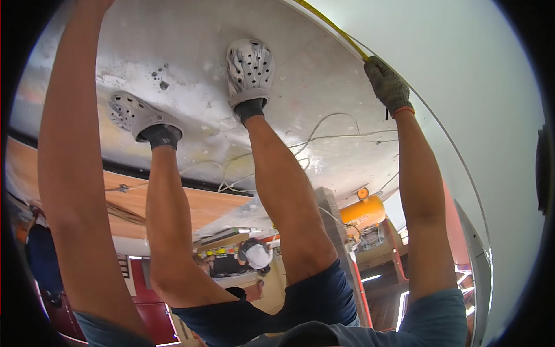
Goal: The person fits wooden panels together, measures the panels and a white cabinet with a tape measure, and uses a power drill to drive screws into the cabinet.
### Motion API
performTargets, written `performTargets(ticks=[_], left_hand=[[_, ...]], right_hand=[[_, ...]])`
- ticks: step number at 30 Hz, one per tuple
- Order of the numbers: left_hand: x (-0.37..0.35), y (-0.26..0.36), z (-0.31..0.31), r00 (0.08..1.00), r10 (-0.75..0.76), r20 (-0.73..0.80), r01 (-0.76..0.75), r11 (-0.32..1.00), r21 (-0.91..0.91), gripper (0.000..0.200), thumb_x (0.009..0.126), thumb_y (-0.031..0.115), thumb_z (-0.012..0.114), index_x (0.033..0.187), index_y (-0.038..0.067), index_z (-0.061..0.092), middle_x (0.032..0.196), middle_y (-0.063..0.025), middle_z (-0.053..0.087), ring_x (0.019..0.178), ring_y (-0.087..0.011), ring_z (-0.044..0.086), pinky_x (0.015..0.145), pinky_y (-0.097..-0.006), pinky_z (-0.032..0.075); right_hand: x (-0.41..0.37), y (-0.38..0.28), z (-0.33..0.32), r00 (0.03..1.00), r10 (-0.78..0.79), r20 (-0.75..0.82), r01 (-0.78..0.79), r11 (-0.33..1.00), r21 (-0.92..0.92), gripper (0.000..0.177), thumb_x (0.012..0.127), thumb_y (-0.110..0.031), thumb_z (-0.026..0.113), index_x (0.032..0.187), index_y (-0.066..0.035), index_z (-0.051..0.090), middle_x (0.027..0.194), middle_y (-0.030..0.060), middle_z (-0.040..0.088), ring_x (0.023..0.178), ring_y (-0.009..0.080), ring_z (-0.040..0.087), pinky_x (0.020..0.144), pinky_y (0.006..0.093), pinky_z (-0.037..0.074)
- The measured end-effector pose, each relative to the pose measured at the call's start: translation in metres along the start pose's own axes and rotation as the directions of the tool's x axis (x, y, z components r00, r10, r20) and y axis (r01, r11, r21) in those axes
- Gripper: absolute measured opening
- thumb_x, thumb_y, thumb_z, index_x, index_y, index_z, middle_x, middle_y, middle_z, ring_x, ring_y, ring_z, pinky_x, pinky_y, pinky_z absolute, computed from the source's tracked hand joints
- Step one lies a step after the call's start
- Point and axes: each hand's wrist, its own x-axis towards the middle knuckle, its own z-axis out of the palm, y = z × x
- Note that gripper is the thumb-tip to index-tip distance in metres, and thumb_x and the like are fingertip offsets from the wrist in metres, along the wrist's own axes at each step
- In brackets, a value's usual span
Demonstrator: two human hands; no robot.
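Observation:
My right hand (387,85), in a dark knitted glove, is closed on the yellow blade of a tape measure (326,22). The blade runs up and left from the fingers along the edge of a large white panel (485,110) and leaves the view at the top. The tape measure's case is not visible. My left arm (72,133) reaches up the left side. Its hand is cut off by the top edge, so whatever it touches is hidden.
My feet, in grey clogs (251,69), stand on a stained grey floor (191,34). Thin cables (324,139) trail behind them. Beyond are an orange tank (363,211), a wooden board (133,199) and a person in a white cap (254,254). Another person (43,260) is at far left.

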Motion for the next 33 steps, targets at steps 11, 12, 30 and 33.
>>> performTargets(ticks=[11,12,30,33], left_hand=[[-0.084,0.083,-0.087,0.908,-0.334,0.252,0.237,-0.088,-0.968,0.086,0.079,0.027,0.071,0.145,0.003,0.021,0.121,-0.0229,0.051,0.096,-0.0244,0.057,0.075,-0.0338,0.054],[-0.090,0.092,-0.099,0.907,-0.348,0.238,0.246,-0.023,-0.969,0.091,0.077,0.028,0.073,0.145,0.000,0.020,0.125,-0.0250,0.046,0.096,-0.0250,0.056,0.074,-0.0336,0.054],[-0.108,0.132,-0.108,0.949,-0.295,0.111,0.251,0.492,-0.834,0.115,0.072,0.056,0.071,0.144,-0.006,0.007,0.136,-0.0363,0.026,0.127,-0.0412,0.033,0.101,-0.0447,0.037],[-0.112,0.133,-0.109,0.950,-0.300,0.082,0.232,0.510,-0.828,0.105,0.075,0.052,0.069,0.142,-0.007,0.013,0.134,-0.0337,0.032,0.122,-0.0394,0.040,0.099,-0.0439,0.040]], right_hand=[[0.021,0.004,-0.004,0.960,0.105,0.258,-0.141,0.982,0.128,0.050,0.092,-0.048,0.047,0.123,-0.010,0.055,0.106,0.0057,0.060,0.101,0.0192,0.054,0.092,0.0314,0.042],[0.019,0.006,-0.006,0.965,0.088,0.247,-0.123,0.984,0.130,0.050,0.092,-0.048,0.047,0.123,-0.010,0.056,0.106,0.0058,0.060,0.101,0.0192,0.054,0.092,0.0314,0.042],[0.033,0.013,-0.017,0.969,0.027,0.246,-0.068,0.985,0.160,0.043,0.091,-0.044,0.050,0.114,-0.010,0.060,0.095,0.0061,0.062,0.088,0.0185,0.056,0.082,0.0310,0.044],[0.033,0.010,-0.016,0.971,0.023,0.239,-0.062,0.986,0.157,0.042,0.091,-0.044,0.050,0.113,-0.010,0.061,0.093,0.0061,0.062,0.086,0.0183,0.056,0.081,0.0309,0.045]])
